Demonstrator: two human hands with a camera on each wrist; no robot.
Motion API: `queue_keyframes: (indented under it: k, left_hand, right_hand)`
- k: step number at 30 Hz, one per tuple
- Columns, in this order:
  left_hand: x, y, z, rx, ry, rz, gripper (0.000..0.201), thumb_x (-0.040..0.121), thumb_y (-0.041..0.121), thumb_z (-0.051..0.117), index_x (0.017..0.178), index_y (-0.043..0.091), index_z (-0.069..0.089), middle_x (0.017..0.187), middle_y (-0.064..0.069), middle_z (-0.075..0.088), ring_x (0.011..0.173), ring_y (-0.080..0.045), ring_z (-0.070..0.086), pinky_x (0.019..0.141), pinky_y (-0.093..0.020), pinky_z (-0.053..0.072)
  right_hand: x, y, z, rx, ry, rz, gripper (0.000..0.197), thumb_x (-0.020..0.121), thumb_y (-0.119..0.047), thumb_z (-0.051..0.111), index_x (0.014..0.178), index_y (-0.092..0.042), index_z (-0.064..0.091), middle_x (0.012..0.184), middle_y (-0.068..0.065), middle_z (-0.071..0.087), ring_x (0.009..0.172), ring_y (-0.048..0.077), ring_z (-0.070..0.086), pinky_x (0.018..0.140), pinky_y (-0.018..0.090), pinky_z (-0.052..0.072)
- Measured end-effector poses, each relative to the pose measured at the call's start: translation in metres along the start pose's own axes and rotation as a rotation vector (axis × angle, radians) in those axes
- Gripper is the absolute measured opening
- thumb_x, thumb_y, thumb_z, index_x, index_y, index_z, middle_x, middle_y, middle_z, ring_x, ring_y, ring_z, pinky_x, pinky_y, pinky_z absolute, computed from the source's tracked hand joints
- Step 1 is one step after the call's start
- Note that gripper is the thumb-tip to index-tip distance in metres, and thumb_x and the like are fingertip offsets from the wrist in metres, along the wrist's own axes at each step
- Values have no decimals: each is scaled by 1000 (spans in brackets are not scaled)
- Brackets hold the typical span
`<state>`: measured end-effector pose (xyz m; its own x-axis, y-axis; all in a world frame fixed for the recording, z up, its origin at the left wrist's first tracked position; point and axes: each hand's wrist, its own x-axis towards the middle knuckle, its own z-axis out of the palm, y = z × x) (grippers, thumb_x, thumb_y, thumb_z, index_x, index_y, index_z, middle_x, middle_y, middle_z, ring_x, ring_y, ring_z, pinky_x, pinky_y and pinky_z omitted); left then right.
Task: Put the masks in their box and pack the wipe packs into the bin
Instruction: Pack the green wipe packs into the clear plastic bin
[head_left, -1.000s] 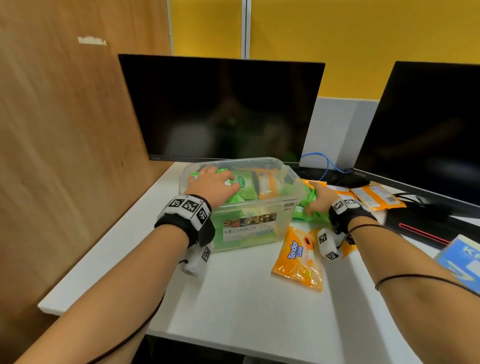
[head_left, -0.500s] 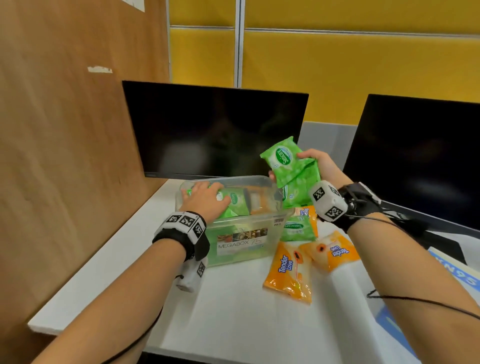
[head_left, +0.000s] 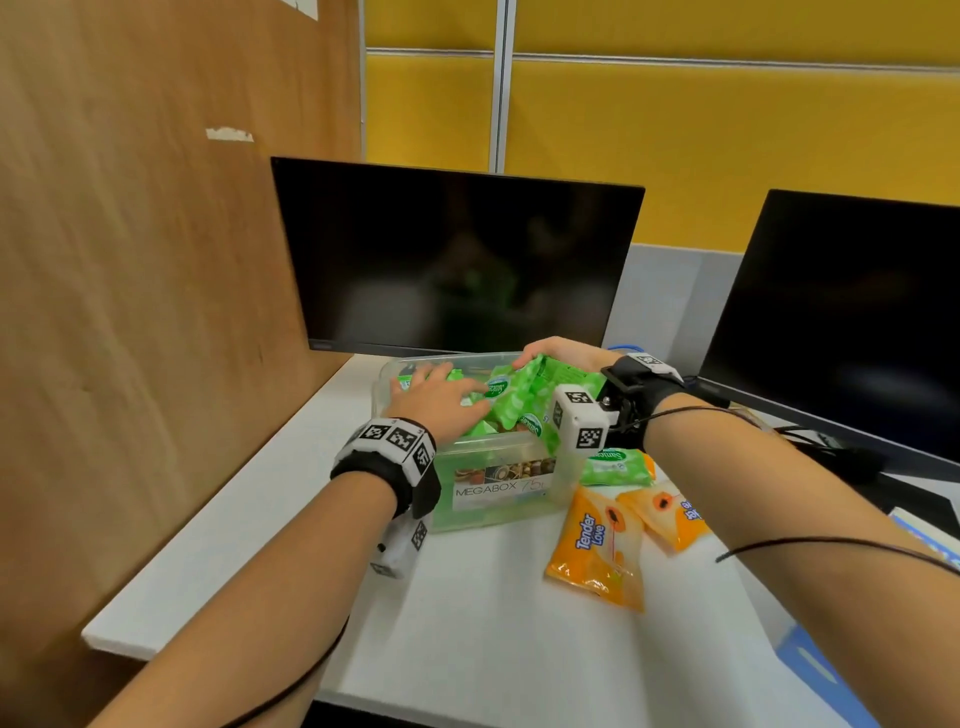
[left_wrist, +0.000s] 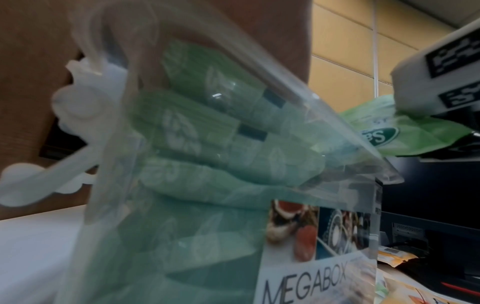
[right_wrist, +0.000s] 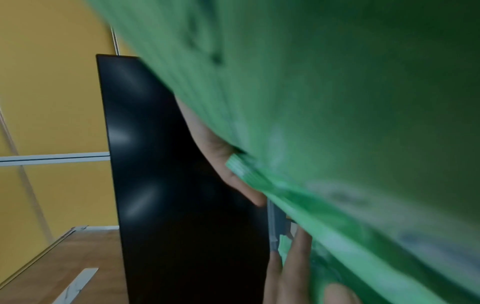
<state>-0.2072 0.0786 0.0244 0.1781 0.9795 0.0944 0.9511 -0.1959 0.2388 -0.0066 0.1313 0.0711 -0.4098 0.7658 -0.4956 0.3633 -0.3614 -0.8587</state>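
The right hand (head_left: 558, 353) gripped two green plastic wipe packs (head_left: 524, 397) tilted over the clear plastic bin (head_left: 498, 488); the left hand (head_left: 441, 400) pressed flat on packs inside.

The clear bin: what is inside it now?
Green wipe packs fill the bin, stacked against its front wall. Both hands cover the top, so its far side and bottom stay hidden.

Bin (head_left: 410, 370) reads "MEGABOX"; orange pack (head_left: 597, 551) "Tender Love".
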Motion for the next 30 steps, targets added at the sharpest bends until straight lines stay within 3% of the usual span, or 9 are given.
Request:
queue_keyframes:
  k: [4, 6, 11, 13, 15, 19, 23, 27, 30]
  left_hand:
    - [0, 2, -1, 12, -19, -6, 39, 91, 50, 39, 129, 50, 47, 159, -1, 17, 147, -27, 9, 115, -60, 4]
    - [-1, 2, -1, 26, -25, -5, 38, 91, 49, 39, 128, 50, 48, 159, -1, 16, 147, -27, 8, 115, -61, 4]
    - [0, 3, -2, 27, -30, -8, 38, 91, 48, 38, 128, 49, 49, 159, 0, 17, 147, -26, 9, 114, -60, 5]
    - [-2, 3, -3, 20, -17, -5, 38, 91, 48, 38, 128, 47, 50, 158, 0, 20, 146, -25, 11, 113, -60, 6]
    - [-2, 3, -3, 13, -11, -6, 39, 90, 48, 39, 127, 46, 51, 157, 0, 22, 145, -25, 13, 113, -60, 7]
    - [-1, 2, -1, 12, -12, -5, 39, 90, 48, 39, 127, 45, 52, 157, 0, 22, 146, -26, 13, 114, -59, 7]
    - [2, 1, 1, 4, -5, -2, 39, 90, 49, 39, 126, 45, 52, 157, 0, 22, 145, -26, 15, 114, -60, 8]
    - [2, 0, 2, -5, 8, -4, 39, 89, 49, 40, 126, 44, 53, 156, -1, 24, 145, -26, 17, 114, -60, 9]
    - [3, 0, 2, -10, 9, -3, 40, 89, 50, 40, 126, 42, 53, 156, -1, 25, 144, -26, 19, 114, -60, 9]
  right_hand:
    - [6, 8, -4, -199, 31, 59, 53, 76, -38, 76, 121, -13, 64, 121, 7, 64, 113, 29, 57, 103, 38, 43]
    - [6, 10, -3, -305, 78, 82, 66, 69, -50, 80, 127, -24, 62, 134, 2, 59, 128, 22, 51, 107, 37, 40]
    - [24, 7, -14, -550, 174, 180, 100, 46, -74, 80, 134, -36, 52, 136, -7, 57, 124, 21, 55, 102, 42, 45]
    - [37, 4, -27, -670, 207, 216, 109, 38, -77, 81, 133, -32, 52, 132, -4, 60, 116, 23, 61, 98, 45, 48]
    - [40, -1, -33, -736, 182, 272, 104, 39, -71, 85, 127, -23, 57, 121, 5, 67, 108, 28, 66, 97, 49, 49]
    - [5, -13, -16, -848, 9, 313, 85, 60, -49, 87, 131, -12, 56, 127, 11, 63, 119, 33, 59, 105, 53, 42]
    - [-20, -28, -12, -898, 57, 227, 60, 86, -28, 69, 139, -11, 46, 132, 4, 59, 104, 23, 63, 97, 41, 49]
    - [-30, -35, -30, -779, 47, 216, 77, 60, -41, 87, 125, -11, 61, 115, 14, 69, 107, 34, 66, 99, 51, 48]
    - [-41, -42, -33, -694, 133, 143, 66, 63, -44, 82, 117, -10, 65, 107, 14, 72, 88, 29, 72, 78, 39, 58]
